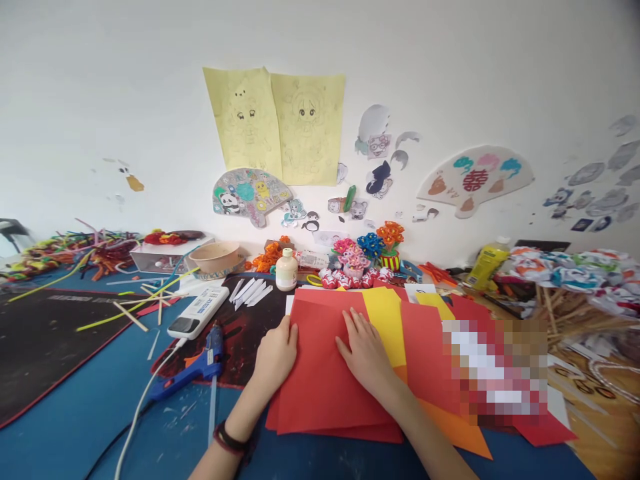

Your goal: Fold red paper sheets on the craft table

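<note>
A stack of red paper (325,393) lies on the table in front of me, its sheets slightly fanned at the bottom edge. My left hand (277,352) is closed at the left edge of the top sheet; some of its fingers are hidden. On the same sheet my right hand (366,350) rests flat, fingers spread. Yellow paper (387,320) and orange paper (455,427) stick out to the right of the stack, among more red sheets (427,347).
Left of the stack are a blue glue gun (207,363), a white power strip (199,312) with a cable, and white paper strips (250,292). Behind stand a cream bottle (287,271), a bowl (215,259), craft flowers (370,247) and a yellow bottle (487,263). Scissors (575,380) lie right.
</note>
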A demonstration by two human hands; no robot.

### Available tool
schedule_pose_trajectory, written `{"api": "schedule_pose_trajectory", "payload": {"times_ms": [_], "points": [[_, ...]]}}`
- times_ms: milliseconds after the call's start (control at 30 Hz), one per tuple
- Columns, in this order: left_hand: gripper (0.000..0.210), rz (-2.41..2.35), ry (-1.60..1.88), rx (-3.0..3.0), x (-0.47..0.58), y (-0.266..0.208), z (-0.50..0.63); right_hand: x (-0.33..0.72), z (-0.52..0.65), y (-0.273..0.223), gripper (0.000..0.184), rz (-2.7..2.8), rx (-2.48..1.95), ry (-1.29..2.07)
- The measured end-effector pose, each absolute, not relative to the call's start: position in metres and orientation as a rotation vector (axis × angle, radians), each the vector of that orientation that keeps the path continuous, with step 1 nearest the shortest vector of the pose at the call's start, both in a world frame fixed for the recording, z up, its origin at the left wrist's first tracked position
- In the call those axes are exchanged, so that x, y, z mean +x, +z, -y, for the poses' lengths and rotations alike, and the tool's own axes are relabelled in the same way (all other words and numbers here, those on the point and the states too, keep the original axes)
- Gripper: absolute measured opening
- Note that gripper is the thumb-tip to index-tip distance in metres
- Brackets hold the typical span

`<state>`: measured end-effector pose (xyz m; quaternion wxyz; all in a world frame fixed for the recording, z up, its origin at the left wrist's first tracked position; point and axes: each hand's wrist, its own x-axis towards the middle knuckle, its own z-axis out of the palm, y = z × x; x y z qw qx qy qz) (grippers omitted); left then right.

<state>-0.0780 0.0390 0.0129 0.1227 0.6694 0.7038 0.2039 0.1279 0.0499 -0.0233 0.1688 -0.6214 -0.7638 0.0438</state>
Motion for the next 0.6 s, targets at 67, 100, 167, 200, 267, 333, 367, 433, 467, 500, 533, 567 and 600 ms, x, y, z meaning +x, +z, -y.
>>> {"api": "schedule_pose_trajectory", "payload": {"times_ms": [67, 100, 167, 200, 267, 333, 367, 433, 467, 500, 533, 567, 600], "points": [[0.027, -2.122, 0.59, 2.043, -0.076, 0.015, -0.036, 0.13, -0.051, -0.025, 0.067, 2.114, -1.836, 0.121], [0.027, -2.125, 0.607, 2.117, -0.075, 0.015, -0.035, 0.131, -0.051, -0.027, 0.07, 2.08, -1.864, 0.119], [0.032, -2.099, 0.634, 2.279, -0.073, 0.014, -0.033, 0.134, -0.053, -0.029, 0.074, 2.025, -1.871, 0.122], [0.037, -2.083, 0.629, 2.343, -0.072, 0.014, -0.032, 0.135, -0.054, -0.031, 0.076, 2.001, -1.849, 0.127], [0.047, -2.043, 0.61, 2.415, -0.07, 0.012, -0.031, 0.138, -0.056, -0.033, 0.076, 1.952, -1.772, 0.156], [0.057, -1.963, 0.635, 2.437, -0.07, 0.011, -0.03, 0.14, -0.058, -0.033, 0.075, 1.884, -1.685, 0.217], [0.061, -1.905, 0.655, 2.44, -0.069, 0.011, -0.03, 0.14, -0.06, -0.032, 0.074, 1.84, -1.646, 0.256], [0.066, -1.777, 0.666, 2.445, -0.069, 0.011, -0.029, 0.142, -0.062, -0.03, 0.07, 1.743, -1.576, 0.334], [0.07, -1.718, 0.654, 2.447, -0.069, 0.012, -0.028, 0.144, -0.063, -0.028, 0.068, 1.69, -1.552, 0.367], [0.073, -1.667, 0.639, 2.449, -0.068, 0.012, -0.028, 0.146, -0.065, -0.026, 0.066, 1.635, -1.539, 0.4], [0.076, -1.626, 0.626, 2.451, -0.068, 0.013, -0.027, 0.148, -0.066, -0.025, 0.065, 1.58, -1.534, 0.439], [0.079, -1.596, 0.615, 2.454, -0.067, 0.013, -0.026, 0.151, -0.067, -0.023, 0.065, 1.529, -1.532, 0.487], [0.082, -1.578, 0.603, 2.458, -0.067, 0.014, -0.025, 0.154, -0.069, -0.022, 0.067, 1.479, -1.53, 0.548]]}}
